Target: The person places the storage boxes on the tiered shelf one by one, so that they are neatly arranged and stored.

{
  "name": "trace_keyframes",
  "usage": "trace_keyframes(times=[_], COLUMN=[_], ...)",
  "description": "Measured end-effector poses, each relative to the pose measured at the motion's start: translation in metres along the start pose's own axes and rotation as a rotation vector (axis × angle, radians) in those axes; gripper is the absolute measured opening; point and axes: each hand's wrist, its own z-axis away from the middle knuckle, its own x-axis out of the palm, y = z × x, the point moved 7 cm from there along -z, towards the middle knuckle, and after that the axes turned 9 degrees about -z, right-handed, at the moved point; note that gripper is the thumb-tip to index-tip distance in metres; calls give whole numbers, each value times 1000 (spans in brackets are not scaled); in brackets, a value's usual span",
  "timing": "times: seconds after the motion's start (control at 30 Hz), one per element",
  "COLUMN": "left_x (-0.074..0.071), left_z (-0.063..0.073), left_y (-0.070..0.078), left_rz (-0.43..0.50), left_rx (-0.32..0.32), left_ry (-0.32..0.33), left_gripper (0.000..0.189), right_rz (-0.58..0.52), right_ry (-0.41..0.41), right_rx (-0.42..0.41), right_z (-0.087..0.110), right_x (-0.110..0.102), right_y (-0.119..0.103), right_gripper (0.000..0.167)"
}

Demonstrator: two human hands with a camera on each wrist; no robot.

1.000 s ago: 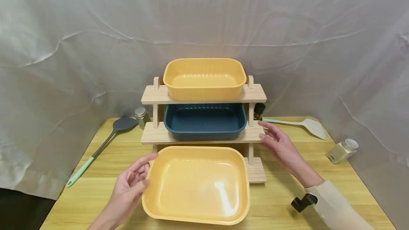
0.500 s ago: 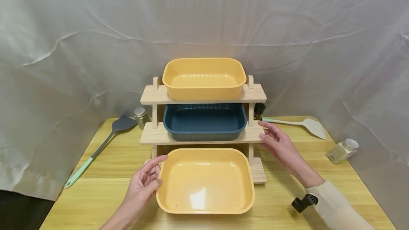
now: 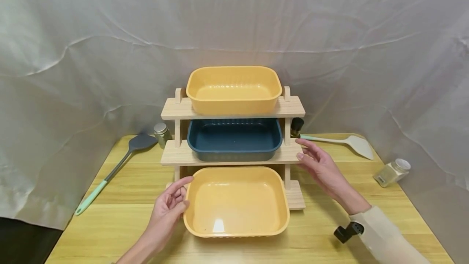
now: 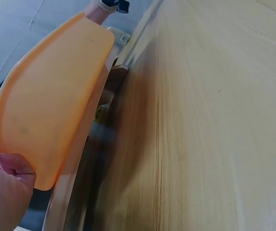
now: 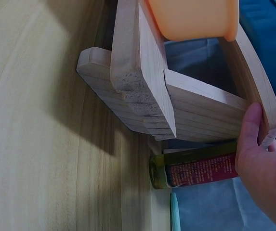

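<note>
My left hand (image 3: 165, 217) pinches the left rim of a yellow plastic bin (image 3: 236, 211), thumb inside it in the head view. This bin is at the front of the bottom shelf (image 3: 296, 196) of a three-tier wooden rack; whether its base rests fully on the board is hidden. With thumb and fingers on either face, my right hand (image 3: 327, 174) grips the right end of the middle shelf (image 3: 291, 154), also seen in the right wrist view as a shelf board (image 5: 258, 72). A dark blue bin (image 3: 234, 141) sits on that shelf. Another yellow bin (image 3: 234, 93) stands on the top shelf.
Left of the rack lie a grey turner (image 3: 141, 142) with a green handle and a spice jar (image 3: 162, 134). To the right are a white turner (image 3: 359, 146), a tilted jar (image 3: 392, 173) and a red-labelled bottle (image 5: 200, 166). Grey cloth (image 3: 234, 19) hangs behind.
My left hand has moved the front yellow bin rightward and in toward the rack, and it now lines up under the upper bins. The right hand keeps its place on the middle shelf.
</note>
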Motion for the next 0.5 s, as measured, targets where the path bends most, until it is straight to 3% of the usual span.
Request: trace_keyframes(times=[0.23,0.5], left_x=[-1,-1], left_z=[-7,-16], left_y=[-2,-6], left_rz=[-19,-23], left_rx=[-33,-55], left_ry=[30,18], left_gripper=[59,57], right_rz=[-2,-3], right_ry=[3,1], right_rx=[-2,-6], right_z=[0,-1], right_x=[1,1], right_y=[-1,-1], right_gripper=[50,48])
